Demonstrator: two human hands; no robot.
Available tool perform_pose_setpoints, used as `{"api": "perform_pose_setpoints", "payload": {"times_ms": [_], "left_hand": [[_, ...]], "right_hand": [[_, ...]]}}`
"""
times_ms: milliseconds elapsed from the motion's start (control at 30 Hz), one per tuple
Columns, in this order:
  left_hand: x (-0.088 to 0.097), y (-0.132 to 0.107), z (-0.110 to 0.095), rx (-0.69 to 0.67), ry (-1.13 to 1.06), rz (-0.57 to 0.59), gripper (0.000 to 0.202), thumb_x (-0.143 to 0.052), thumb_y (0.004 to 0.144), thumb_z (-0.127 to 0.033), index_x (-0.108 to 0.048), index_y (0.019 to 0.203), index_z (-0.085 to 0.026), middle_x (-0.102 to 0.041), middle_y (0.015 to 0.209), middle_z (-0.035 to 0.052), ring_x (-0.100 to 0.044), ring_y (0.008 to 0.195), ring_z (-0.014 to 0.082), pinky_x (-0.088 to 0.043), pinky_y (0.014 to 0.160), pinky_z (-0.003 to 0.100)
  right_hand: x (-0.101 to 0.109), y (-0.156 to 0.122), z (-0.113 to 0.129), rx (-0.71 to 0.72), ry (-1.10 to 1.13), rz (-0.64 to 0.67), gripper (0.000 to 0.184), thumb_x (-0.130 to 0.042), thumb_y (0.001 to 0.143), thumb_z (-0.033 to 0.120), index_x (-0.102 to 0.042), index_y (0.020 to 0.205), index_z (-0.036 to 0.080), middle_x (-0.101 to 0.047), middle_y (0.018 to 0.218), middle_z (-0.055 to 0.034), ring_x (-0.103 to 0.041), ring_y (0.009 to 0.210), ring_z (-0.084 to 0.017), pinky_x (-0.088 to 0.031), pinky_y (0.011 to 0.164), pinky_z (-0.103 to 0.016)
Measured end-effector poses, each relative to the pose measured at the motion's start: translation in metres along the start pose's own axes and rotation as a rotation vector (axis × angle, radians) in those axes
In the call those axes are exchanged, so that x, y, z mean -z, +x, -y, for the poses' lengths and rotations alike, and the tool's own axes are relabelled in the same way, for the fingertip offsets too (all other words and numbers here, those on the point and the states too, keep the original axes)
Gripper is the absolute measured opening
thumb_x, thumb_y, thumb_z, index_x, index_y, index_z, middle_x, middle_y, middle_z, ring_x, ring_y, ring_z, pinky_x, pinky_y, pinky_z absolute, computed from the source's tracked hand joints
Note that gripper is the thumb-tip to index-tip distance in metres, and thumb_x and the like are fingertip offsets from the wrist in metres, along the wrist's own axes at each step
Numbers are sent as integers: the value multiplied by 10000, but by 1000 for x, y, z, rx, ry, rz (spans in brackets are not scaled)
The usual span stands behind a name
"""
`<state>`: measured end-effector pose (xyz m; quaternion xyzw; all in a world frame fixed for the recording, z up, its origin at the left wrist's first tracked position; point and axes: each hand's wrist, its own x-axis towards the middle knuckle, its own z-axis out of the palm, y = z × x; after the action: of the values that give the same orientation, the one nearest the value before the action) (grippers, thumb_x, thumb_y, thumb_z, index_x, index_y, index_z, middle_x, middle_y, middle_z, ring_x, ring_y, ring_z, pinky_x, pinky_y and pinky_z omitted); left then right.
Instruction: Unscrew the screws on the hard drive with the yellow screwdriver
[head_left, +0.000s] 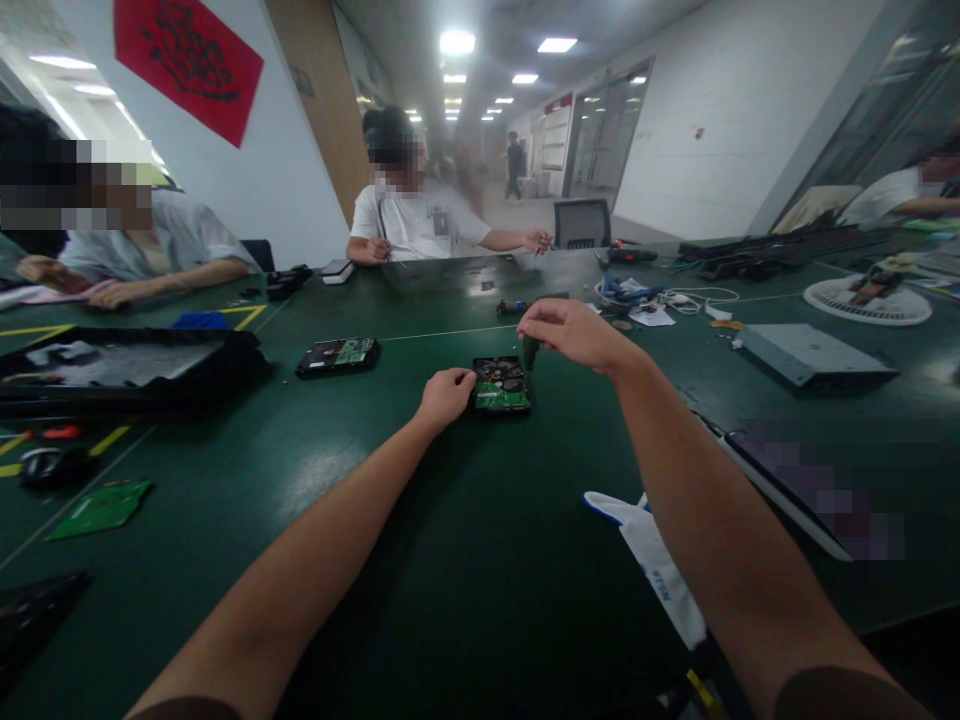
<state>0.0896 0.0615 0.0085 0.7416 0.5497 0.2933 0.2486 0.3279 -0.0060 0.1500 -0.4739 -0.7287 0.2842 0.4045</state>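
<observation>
An open-frame hard drive [502, 388] with a green circuit board lies on the green table in front of me. My left hand [448, 396] is closed at its left edge, thumb and fingers gripping the side. Over the drive's right back corner, my right hand [574, 332] is closed in a pinch, palm down. From its fingers a short dark tool [530, 352] points downward beside the drive; its exact kind does not show. A second hard drive [337, 356] lies to the left, out of reach of both hands.
Behind my right hand lies an electric screwdriver [517, 306]. A metal box [814, 355] stands to the right, near a white glove [652, 560]. A black tray-like casing [127, 375] and a green circuit board [105, 508] are at left. People sit across the table.
</observation>
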Motion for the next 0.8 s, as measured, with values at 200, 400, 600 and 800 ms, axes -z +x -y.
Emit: {"api": "perform_pose_setpoints", "payload": {"times_ms": [200, 400, 600, 800], "left_hand": [[0, -6, -3, -74, 129, -4, 386, -536, 1029, -408, -766, 1247, -188, -774, 1200, 110, -714, 1058, 295, -538, 933, 393], [-3, -7, -4, -91, 179, -12, 407, -494, 1047, -423, -767, 1255, -205, -766, 1216, 100, -704, 1070, 290, -536, 937, 386], [-5, -9, -5, -102, 259, -24, 434, -457, 1056, -422, -764, 1257, -190, -758, 1170, 132, -701, 1021, 303, -521, 909, 390], [-5, -10, -3, -127, 272, -23, 453, -444, 1059, -423, -745, 1296, -182, -750, 1188, 135, -694, 1042, 297, -514, 937, 378]], "right_hand": [[-2, 3, 8, -73, -34, -13, 156, -772, 857, 281, -684, 765, 190, -681, 693, -24, -536, 557, -113, -390, 491, -259], [-5, 1, 9, -59, 75, 53, 179, -705, 955, 347, -679, 855, 201, -756, 908, -65, -558, 562, -104, -424, 492, -266], [-3, -1, -1, -45, 101, 63, 203, -653, 989, 388, -722, 948, 202, -705, 834, -50, -595, 619, -127, -427, 502, -259], [0, -3, 1, -103, 43, -53, 177, -771, 876, 308, -664, 795, 193, -687, 754, -36, -543, 594, -116, -399, 493, -256]]}}
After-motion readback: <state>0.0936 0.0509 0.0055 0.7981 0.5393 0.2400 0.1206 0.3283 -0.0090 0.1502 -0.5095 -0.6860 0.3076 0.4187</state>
